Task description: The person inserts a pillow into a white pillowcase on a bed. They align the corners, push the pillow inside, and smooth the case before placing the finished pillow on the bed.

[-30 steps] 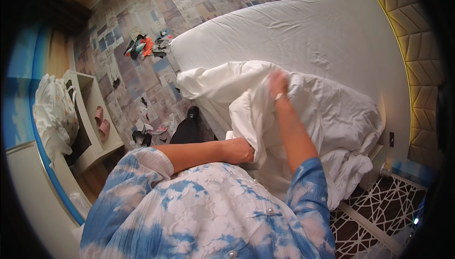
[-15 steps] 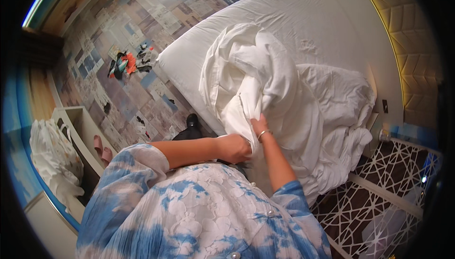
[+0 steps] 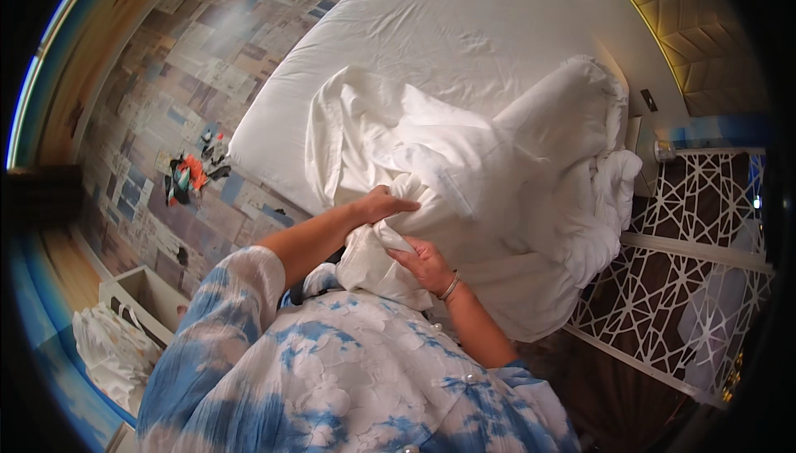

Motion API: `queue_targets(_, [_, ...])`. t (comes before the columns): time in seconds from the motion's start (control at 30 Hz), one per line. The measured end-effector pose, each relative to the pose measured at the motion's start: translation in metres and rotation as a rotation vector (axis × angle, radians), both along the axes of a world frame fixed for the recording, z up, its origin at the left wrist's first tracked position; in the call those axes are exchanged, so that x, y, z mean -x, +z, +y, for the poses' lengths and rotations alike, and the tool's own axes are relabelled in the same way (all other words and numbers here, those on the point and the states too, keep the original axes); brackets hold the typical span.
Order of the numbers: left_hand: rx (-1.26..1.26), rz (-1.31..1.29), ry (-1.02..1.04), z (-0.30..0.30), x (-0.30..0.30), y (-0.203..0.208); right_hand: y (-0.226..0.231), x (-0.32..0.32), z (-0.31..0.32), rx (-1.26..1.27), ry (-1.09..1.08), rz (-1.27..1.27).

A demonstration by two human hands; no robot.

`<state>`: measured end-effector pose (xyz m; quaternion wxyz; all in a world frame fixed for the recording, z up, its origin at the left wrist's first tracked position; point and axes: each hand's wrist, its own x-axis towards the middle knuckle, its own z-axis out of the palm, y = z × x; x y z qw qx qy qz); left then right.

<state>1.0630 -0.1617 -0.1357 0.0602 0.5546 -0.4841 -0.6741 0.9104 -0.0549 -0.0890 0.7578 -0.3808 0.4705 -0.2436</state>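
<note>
A large white duvet point(image 3: 464, 154) lies bunched on the near part of the bed, and one end of it hangs off toward my body. My left hand point(image 3: 383, 204) is closed on a gathered fold of it near the bed's edge. Just below and to the right, my right hand point(image 3: 424, 265), with a bracelet at the wrist, grips a strip of the same cloth. Between the hands the fabric is twisted, and a loose part drapes down against my shirt. Folds hide some of the left fingers.
The bed point(image 3: 398, 30) has a smooth white fitted sheet. Dark and orange items point(image 3: 189, 175) lie on the patterned floor at left. A pale open box-like unit point(image 3: 137, 295) and a white bag point(image 3: 112, 349) stand at lower left. A white lattice screen point(image 3: 688, 262) borders the right.
My left hand has moved up and forward over the duvet; my right hand has come down and left toward my body. The bunched duvet has opened out wider, and the view has shifted.
</note>
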Motion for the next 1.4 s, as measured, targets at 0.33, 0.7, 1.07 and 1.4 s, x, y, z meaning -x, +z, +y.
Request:
queue_targets(0.33, [0.177,0.363,-0.259,-0.009,0.037,0.086,-0.06,0.144,-0.054,-0.305,-0.829,-0.413])
queue_targets(0.7, [0.287,0.379,-0.198,-0.004,0.036,0.133,0.049,0.2,-0.208,0.227,-1.324,0.155])
queue_targets(1.07, [0.836,-0.24,-0.694,0.016,-0.045,0.038,-0.13,0.128,-0.075,-0.343,-1.176,0.003])
queue_targets(1.4, [0.669,-0.163,-0.814,0.074,-0.066,-0.02,0.104,0.286,-0.252,0.513,-1.371,-0.244])
